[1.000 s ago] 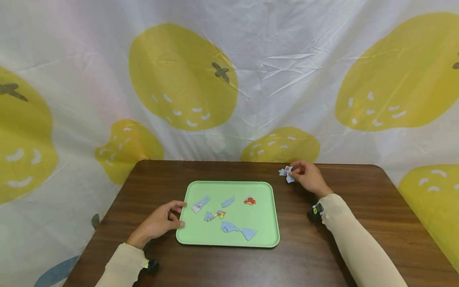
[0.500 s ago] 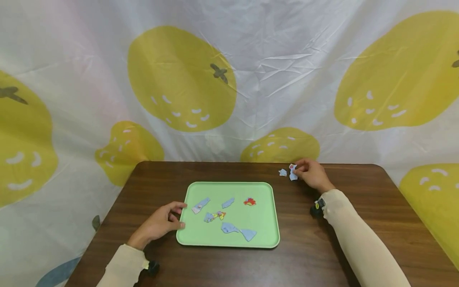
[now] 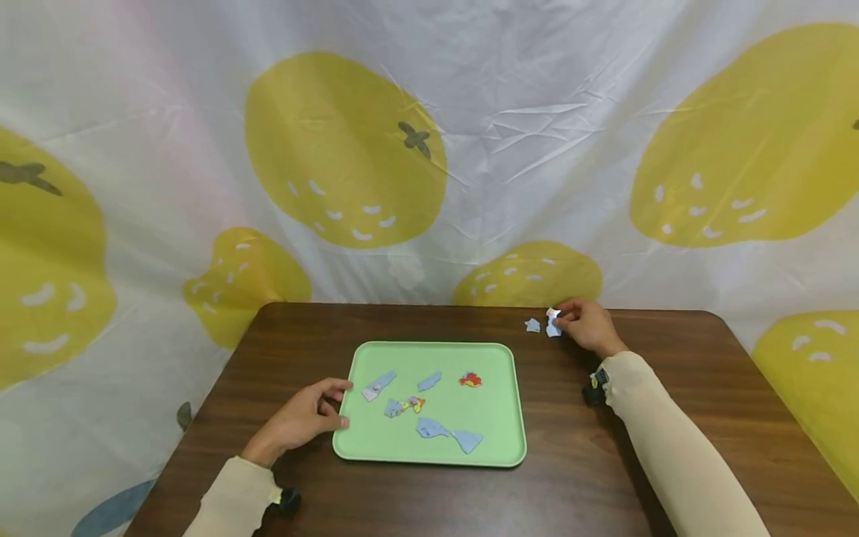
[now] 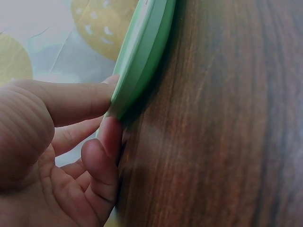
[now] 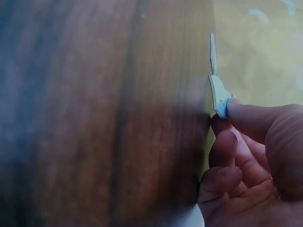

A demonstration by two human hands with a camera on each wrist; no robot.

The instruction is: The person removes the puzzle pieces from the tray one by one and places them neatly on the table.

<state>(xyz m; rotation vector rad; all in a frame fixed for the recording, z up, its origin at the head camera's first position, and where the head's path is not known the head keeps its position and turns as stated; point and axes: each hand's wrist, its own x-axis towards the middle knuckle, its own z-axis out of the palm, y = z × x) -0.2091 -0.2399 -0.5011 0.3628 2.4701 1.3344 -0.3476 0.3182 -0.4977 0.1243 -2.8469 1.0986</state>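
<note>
A light blue, irregular puzzle piece (image 3: pixel 552 328) with a patch of print at its top is pinched by the thumb and fingers of my right hand (image 3: pixel 587 328), at the table's back edge. Just left of it lies a smaller blue piece (image 3: pixel 532 325). In the right wrist view my thumb presses the edge of the held piece (image 5: pixel 218 100), the fingers curled beneath. My left hand (image 3: pixel 302 414) grips the left rim of a light green tray (image 3: pixel 490 410), thumb and fingers on either side of the tray edge (image 4: pixel 137 61) in the left wrist view.
The tray bears several pieces: a red one (image 3: pixel 470 380), a slim blue one (image 3: pixel 429 381), a long one (image 3: pixel 379 385), a joined blue and yellow group (image 3: pixel 394 408), and two blue ones meeting at their tips (image 3: pixel 467 441). A lemon-print curtain (image 3: pixel 510 186) hangs behind the brown table (image 3: pixel 637 462).
My right hand has drawn the pinched piece slightly right, so a gap now shows between it and the small blue piece. My left hand stays on the tray rim.
</note>
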